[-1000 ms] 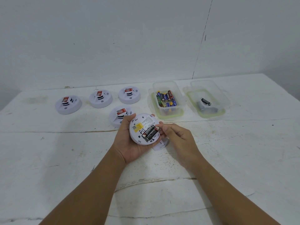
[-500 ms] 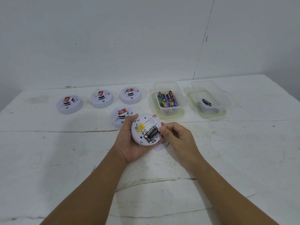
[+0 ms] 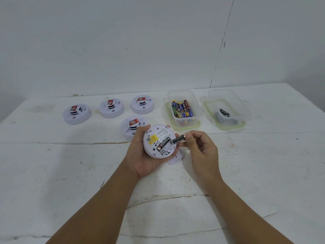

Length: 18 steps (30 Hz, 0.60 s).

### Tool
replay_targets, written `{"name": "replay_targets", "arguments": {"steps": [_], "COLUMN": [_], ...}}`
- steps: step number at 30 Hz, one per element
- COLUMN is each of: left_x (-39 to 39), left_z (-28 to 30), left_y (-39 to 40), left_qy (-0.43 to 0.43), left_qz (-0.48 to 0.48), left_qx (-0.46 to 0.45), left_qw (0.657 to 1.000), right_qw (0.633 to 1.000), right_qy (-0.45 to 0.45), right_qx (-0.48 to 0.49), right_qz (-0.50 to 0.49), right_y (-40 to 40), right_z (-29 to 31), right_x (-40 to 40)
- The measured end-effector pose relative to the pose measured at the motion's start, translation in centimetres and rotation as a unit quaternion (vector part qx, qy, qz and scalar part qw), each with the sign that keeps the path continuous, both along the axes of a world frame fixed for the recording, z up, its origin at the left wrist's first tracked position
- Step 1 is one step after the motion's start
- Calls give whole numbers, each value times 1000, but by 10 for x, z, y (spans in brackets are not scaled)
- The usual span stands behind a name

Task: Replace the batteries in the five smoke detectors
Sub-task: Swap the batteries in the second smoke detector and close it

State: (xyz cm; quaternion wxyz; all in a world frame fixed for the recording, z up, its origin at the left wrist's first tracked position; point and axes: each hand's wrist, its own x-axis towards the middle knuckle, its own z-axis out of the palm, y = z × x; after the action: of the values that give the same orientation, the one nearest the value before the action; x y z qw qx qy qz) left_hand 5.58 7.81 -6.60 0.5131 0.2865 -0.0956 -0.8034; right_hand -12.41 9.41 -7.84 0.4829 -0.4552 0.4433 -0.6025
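My left hand [image 3: 140,155] grips a white round smoke detector [image 3: 159,140] turned back-side up, its battery bay open with one black battery [image 3: 162,143] lying in it. My right hand [image 3: 200,147] pinches a second black battery [image 3: 178,139] by its end, lifted just clear of the bay's right side. The detector's white cover [image 3: 176,158] lies on the table below my hands. Three other detectors [image 3: 76,113] [image 3: 111,107] [image 3: 142,104] sit in a row at the back left, and another detector [image 3: 132,126] sits right behind my left hand.
A clear tub [image 3: 182,95] with several coloured batteries stands on a green-rimmed lid behind my hands. Right of it a second clear tub [image 3: 228,95] holds one black battery [image 3: 224,112] and a grey piece. The white table [image 3: 70,173] ends at a wall.
My right hand has pulled one black battery out of the detector's bay and moved it slightly right. My left hand keeps the detector in place.
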Motion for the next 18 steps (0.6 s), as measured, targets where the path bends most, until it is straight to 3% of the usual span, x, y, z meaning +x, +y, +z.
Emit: {"name": "replay_targets", "arguments": {"steps": [7,18], "left_x": [0,-1], "left_z": [1,4], "left_y": [0,2], "left_qy": [0,1], "left_qz": [-2,-17], "left_qx": [0,7], "left_qw": [1000,1000], "right_qw": [997,989], "right_qy": [50,137], "right_qx": [-40,-57], "right_qz": [-37,0], "right_y": [9,4], "right_z": [2,-4], "right_x": [2,2]}}
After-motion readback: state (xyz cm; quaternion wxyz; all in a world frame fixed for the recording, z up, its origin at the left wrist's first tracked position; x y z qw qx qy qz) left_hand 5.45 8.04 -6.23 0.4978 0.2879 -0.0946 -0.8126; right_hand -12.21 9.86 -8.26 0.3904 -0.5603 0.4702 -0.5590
